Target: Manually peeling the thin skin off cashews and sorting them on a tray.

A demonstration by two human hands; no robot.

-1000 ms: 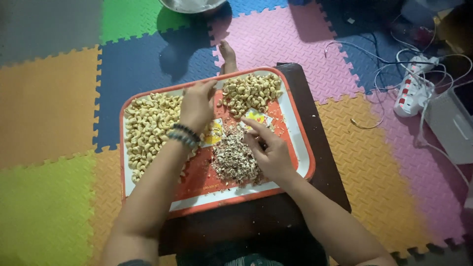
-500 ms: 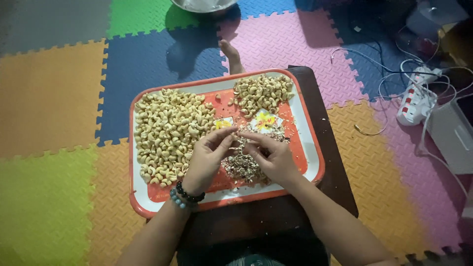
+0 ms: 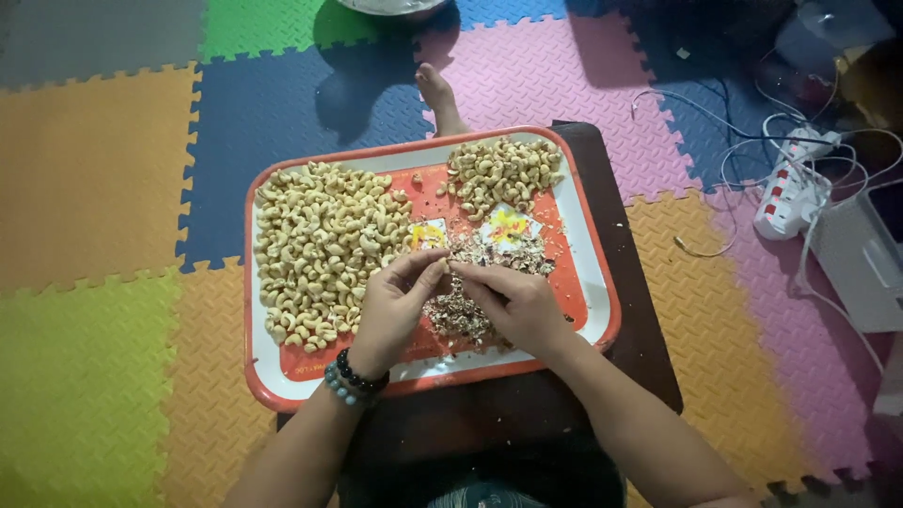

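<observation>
An orange-and-white tray [image 3: 591, 246] rests on a dark low table [image 3: 628, 202]. A big heap of pale cashew nuts [image 3: 324, 240] fills its left side, and a smaller heap [image 3: 499, 172] lies at the far right. Brown skin scraps [image 3: 459, 318] are piled in the middle. My left hand [image 3: 393, 309], with bead bracelets on the wrist, and my right hand [image 3: 515, 303] meet fingertip to fingertip just above the scraps. Together they pinch a small cashew nut [image 3: 448, 267], which the fingers mostly hide.
Coloured foam floor tiles [image 3: 94, 188] surround the table. A bare foot [image 3: 437, 94] pokes out beyond the tray. A metal bowl [image 3: 390, 6] sits at the top edge. A white power strip [image 3: 795, 193] and tangled cables [image 3: 724, 160] lie to the right.
My left hand has drawn back from the far part of the tray between the heaps and joined my right hand over the scraps. The fingertips have since closed together.
</observation>
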